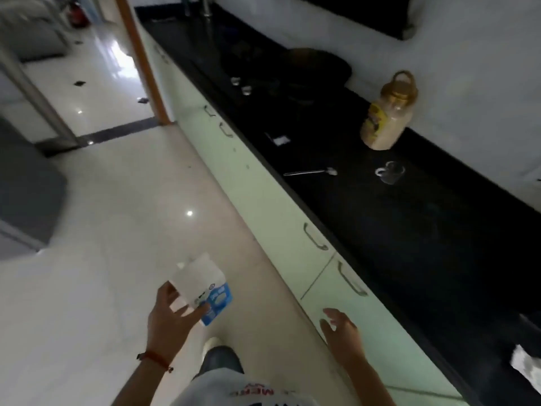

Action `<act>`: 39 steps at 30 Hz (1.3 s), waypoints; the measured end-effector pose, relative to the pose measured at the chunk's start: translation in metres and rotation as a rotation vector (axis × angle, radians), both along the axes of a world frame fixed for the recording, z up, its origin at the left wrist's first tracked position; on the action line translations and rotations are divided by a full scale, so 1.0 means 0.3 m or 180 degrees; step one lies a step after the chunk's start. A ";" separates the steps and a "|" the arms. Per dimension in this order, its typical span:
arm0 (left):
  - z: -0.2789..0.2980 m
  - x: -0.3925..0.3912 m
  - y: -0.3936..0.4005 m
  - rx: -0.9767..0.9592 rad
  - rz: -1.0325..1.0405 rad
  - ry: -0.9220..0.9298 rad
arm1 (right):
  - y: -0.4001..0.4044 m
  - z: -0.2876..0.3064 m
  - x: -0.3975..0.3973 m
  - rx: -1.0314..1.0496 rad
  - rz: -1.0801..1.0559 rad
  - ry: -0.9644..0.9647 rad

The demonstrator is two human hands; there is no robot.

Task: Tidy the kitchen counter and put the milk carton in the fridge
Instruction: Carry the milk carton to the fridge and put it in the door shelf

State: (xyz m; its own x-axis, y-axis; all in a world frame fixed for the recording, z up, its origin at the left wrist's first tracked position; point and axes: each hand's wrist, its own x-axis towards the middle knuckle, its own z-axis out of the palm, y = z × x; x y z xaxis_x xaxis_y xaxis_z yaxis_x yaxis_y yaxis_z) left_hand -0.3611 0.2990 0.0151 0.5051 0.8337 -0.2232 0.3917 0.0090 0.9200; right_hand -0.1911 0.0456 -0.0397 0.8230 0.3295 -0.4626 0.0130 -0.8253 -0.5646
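Head view, my left hand [168,320] gripping the milk carton [205,288] over open floor [117,200], right hand [341,332] empty, fingers spread, beside the counter [409,230] edge.

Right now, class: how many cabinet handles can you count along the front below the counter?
4 clear: two handles near the stove end, one mid-run, one nearest the right hand. Farther ones may be lost in blur.
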 end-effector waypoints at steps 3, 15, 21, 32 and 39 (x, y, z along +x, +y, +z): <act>-0.023 -0.143 0.108 0.0012 0.0538 0.0117 | 0.181 -0.032 0.004 -0.0252 0.0467 0.0170; -0.111 -0.440 0.681 0.0018 0.1359 0.0453 | 1.018 -0.105 -0.029 -0.0500 0.1498 0.0206; -0.082 -0.443 1.013 0.0271 0.1508 0.0433 | 1.363 -0.127 -0.018 -0.0584 0.1980 0.0151; -0.065 -0.448 1.511 0.0149 0.2485 0.0572 | 2.233 -0.157 0.017 -0.0514 0.2849 0.0274; -0.020 -0.533 1.783 0.0131 0.3299 0.0555 | 2.876 -0.052 -0.122 -0.0083 0.3840 0.0208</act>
State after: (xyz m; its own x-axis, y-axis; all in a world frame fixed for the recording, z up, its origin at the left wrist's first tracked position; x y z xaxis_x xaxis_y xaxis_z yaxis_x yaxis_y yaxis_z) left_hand -0.5209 0.8339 0.0091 -0.4960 0.8482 -0.1860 0.3372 0.3856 0.8588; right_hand -0.2277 0.9083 -0.0552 -0.0328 0.8596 -0.5098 0.7548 -0.3131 -0.5764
